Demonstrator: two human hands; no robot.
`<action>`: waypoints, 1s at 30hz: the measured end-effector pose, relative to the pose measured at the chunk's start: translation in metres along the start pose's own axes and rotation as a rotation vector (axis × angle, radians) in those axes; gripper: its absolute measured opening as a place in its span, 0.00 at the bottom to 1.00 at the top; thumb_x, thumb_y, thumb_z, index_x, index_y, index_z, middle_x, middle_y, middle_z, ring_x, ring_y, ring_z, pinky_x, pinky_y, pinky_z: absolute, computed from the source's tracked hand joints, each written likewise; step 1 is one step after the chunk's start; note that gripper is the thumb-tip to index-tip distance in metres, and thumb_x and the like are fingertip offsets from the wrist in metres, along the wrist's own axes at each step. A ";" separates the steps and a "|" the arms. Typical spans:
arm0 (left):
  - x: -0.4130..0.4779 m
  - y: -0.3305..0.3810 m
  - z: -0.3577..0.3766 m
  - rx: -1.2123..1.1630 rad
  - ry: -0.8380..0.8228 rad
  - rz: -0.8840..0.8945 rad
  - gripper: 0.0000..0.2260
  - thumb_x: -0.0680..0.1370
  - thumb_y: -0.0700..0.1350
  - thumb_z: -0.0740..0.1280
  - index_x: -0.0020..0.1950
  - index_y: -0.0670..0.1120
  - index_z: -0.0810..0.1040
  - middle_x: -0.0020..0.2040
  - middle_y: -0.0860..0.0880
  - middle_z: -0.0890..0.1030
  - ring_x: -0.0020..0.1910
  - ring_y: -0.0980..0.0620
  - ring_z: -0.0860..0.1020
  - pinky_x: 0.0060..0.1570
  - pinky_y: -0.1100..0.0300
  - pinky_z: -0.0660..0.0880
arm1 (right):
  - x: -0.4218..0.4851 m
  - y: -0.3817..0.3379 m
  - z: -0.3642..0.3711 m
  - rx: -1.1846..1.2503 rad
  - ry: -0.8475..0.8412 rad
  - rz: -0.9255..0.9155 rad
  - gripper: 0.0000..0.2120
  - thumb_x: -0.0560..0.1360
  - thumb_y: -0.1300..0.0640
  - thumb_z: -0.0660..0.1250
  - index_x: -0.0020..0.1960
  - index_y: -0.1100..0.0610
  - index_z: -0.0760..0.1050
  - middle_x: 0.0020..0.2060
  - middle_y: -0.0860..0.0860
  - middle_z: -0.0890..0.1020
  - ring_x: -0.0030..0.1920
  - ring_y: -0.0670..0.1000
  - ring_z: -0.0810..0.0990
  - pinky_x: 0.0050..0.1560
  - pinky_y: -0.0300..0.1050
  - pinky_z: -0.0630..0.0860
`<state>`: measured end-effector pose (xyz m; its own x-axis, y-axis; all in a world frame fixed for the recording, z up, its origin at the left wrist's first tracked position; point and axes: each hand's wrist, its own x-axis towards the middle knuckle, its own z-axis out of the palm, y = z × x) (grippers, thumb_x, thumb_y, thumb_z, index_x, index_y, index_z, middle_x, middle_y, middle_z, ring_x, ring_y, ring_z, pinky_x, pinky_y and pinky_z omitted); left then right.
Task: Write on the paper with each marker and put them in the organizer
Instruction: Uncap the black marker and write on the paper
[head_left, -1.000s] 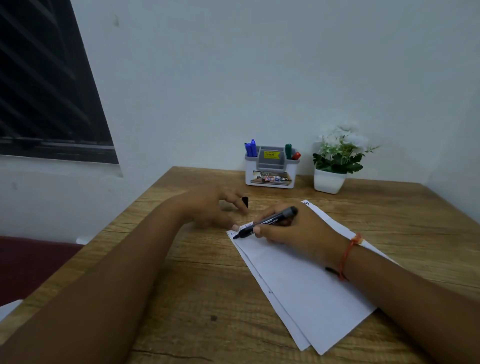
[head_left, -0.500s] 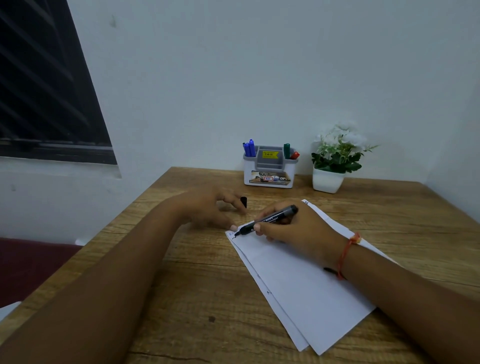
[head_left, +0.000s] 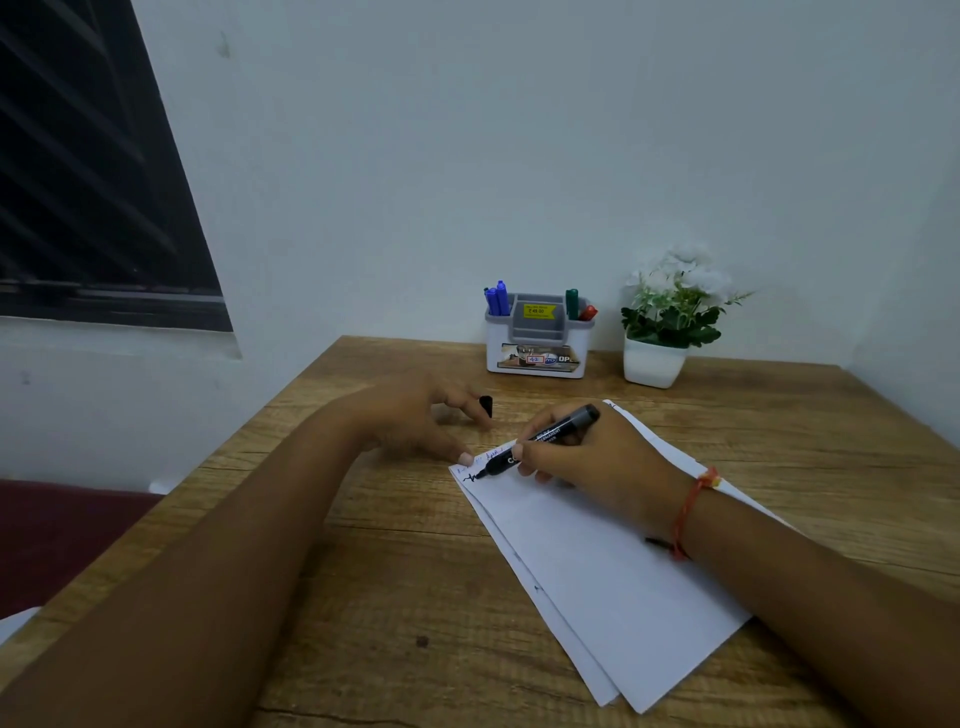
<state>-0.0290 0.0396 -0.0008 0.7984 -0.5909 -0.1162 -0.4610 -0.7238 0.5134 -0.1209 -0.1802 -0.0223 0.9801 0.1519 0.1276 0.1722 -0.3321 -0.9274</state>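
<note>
Black marker (head_left: 551, 434), tip seemingly on paper (head_left: 597, 571)

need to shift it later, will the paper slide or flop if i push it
Probably slides easily: the paper lies loose on the smooth table, and the left hand seems to pin its corner. Likely floppy when lifted: thin stacked sheets.

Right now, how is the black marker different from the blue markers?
The black marker is gripped in the right hand; the blue markers stand in the organizer. The black marker leans with its tip on the paper; the blue markers are upright. Both are markers for writing.
</note>
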 end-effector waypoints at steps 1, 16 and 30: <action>0.000 0.001 0.000 0.005 0.000 0.001 0.21 0.70 0.51 0.77 0.62 0.61 0.78 0.73 0.59 0.67 0.72 0.54 0.63 0.65 0.56 0.58 | 0.000 0.000 0.000 -0.001 0.006 0.006 0.03 0.75 0.61 0.74 0.46 0.60 0.85 0.38 0.55 0.88 0.36 0.45 0.82 0.34 0.33 0.75; 0.017 -0.005 0.022 -0.063 0.331 -0.111 0.26 0.70 0.56 0.76 0.65 0.53 0.75 0.61 0.55 0.75 0.58 0.56 0.73 0.54 0.60 0.68 | 0.012 0.003 -0.015 0.141 0.364 -0.057 0.03 0.79 0.54 0.69 0.50 0.51 0.82 0.41 0.52 0.86 0.43 0.46 0.84 0.35 0.39 0.79; 0.021 0.013 0.029 -0.078 0.487 0.020 0.08 0.74 0.49 0.73 0.43 0.62 0.76 0.52 0.54 0.81 0.54 0.57 0.76 0.53 0.60 0.70 | 0.010 0.002 -0.014 0.120 0.320 -0.098 0.04 0.80 0.56 0.68 0.48 0.52 0.81 0.41 0.52 0.87 0.42 0.45 0.87 0.38 0.42 0.82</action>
<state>-0.0296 0.0076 -0.0211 0.8866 -0.3556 0.2958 -0.4625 -0.6740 0.5760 -0.1092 -0.1922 -0.0183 0.9439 -0.1281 0.3043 0.2729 -0.2161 -0.9375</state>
